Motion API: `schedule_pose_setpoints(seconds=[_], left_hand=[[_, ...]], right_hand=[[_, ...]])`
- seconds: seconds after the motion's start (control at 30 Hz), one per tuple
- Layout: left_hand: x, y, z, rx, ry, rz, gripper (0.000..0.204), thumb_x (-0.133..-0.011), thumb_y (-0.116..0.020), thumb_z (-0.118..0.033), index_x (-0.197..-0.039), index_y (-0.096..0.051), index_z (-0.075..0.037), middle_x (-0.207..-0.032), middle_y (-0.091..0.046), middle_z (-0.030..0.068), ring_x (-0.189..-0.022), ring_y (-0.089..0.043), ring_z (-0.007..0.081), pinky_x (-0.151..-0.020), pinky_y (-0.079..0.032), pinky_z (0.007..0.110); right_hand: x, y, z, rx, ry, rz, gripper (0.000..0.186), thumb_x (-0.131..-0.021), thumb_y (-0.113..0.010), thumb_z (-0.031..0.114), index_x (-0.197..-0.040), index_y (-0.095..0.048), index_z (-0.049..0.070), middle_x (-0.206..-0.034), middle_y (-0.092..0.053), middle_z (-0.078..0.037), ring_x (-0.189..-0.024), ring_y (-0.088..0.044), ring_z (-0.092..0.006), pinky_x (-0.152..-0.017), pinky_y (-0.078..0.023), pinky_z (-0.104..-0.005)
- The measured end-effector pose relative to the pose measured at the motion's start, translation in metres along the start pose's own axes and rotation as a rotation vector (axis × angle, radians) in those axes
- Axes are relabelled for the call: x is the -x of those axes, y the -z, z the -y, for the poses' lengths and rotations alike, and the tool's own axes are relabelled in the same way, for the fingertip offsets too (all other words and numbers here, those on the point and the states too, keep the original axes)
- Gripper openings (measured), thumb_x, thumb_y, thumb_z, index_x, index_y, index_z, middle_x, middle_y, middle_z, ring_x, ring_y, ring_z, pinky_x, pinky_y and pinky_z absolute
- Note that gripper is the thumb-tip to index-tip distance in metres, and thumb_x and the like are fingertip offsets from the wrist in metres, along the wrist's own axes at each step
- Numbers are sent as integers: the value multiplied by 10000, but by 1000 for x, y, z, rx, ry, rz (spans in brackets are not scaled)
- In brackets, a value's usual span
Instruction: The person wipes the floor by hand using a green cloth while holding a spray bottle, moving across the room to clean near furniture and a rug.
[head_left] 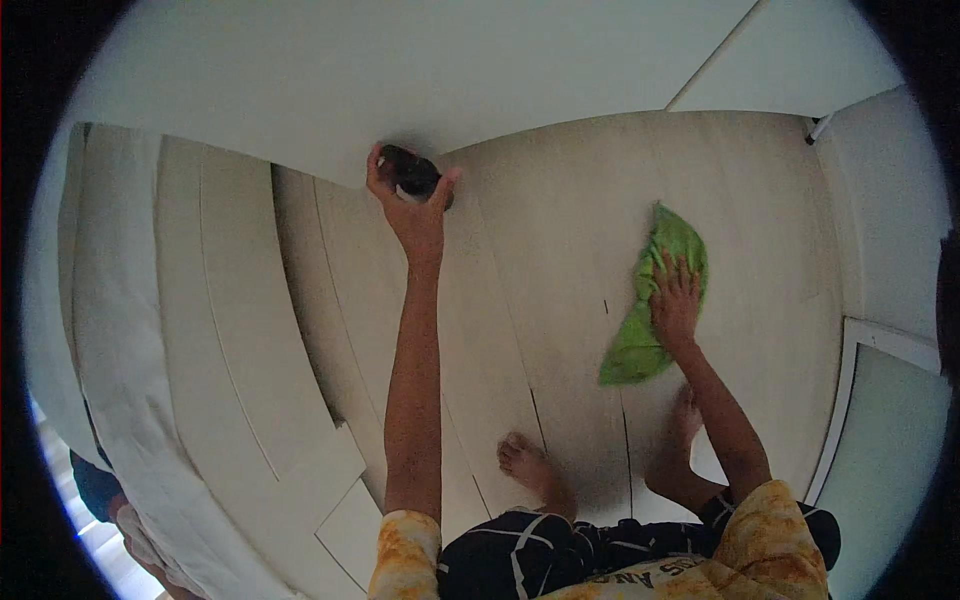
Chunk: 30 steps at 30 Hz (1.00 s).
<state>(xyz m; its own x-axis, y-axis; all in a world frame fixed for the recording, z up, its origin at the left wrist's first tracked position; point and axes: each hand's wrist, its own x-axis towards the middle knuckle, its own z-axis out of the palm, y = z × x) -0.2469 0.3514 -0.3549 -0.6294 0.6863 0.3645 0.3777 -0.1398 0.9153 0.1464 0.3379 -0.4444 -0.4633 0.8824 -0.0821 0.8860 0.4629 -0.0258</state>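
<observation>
My left hand [410,212] reaches far forward, with thumb and fingers wrapped round a dark rounded object [412,172] beside the base of a white panel. That object is black with a lighter patch, and its exact kind cannot be made out. To the right, my right hand [676,300] lies flat with fingers spread on a crumpled green cloth [635,350]. The cloth rests on the pale wood-look floor [560,260], stretched out toward and away from me.
A large white panel [300,80] borders the far side. At left stands a pale bed-like unit [240,330] with white fabric [125,300]. A white-framed panel [895,420] is at right. My bare feet [530,468] are on the floor. Part of another person [135,530] shows at lower left.
</observation>
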Motion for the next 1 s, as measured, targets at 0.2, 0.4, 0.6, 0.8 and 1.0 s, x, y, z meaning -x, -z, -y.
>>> schedule_pose_setpoints(seconds=[0.2, 0.4, 0.6, 0.8, 1.0], left_hand=[[3, 28, -1, 47, 244, 152, 753, -658, -811, -380, -1274, -446, -146, -1078, -492, 59, -983, -477, 178, -897, -401, 332], [10, 41, -10, -265, 125, 342, 543, -706, -768, -393, -1152, -575, -151, -989, -543, 42, -868, -519, 164, -801, -450, 326], [23, 21, -5, -10, 395, 423, 460, -767, -734, -256, -1180, -571, -137, -943, -603, 38, -768, -545, 140, -752, -465, 307], [50, -7, -26, 140, 420, 509, 470, -803, -691, -193, -1231, -519, -102, -981, -609, 35, -772, -560, 102, -700, -471, 272], [120, -7, -6, -429, 257, 467, 497, -802, -678, -341, -1203, -538, -82, -998, -628, 58, -837, -605, 175, -804, -470, 328]], right_hand=[[10, -2, -2, 10, -20, 1, 576, -871, -511, 208, -1406, -297, 195, -1504, -165, -10, -1384, -131, -271, -1111, -95, -515], [14, -1, 1, -46, -27, -59, 583, -855, -535, 187, -1395, -317, 191, -1501, -172, -3, -1382, -137, -267, -1112, -97, -511], [16, 1, 5, -117, -8, -108, 534, -859, -531, 213, -1366, -368, 184, -1496, -192, 1, -1376, -152, -266, -1107, -111, -507], [16, 1, -4, -76, -18, -94, 535, -861, -525, 219, -1371, -368, 182, -1498, -187, 11, -1377, -153, -263, -1108, -102, -509], [13, -1, 0, -144, -21, -123, 524, -859, -532, 208, -1361, -384, 186, -1493, -200, 16, -1375, -161, -265, -1109, -104, -512]])
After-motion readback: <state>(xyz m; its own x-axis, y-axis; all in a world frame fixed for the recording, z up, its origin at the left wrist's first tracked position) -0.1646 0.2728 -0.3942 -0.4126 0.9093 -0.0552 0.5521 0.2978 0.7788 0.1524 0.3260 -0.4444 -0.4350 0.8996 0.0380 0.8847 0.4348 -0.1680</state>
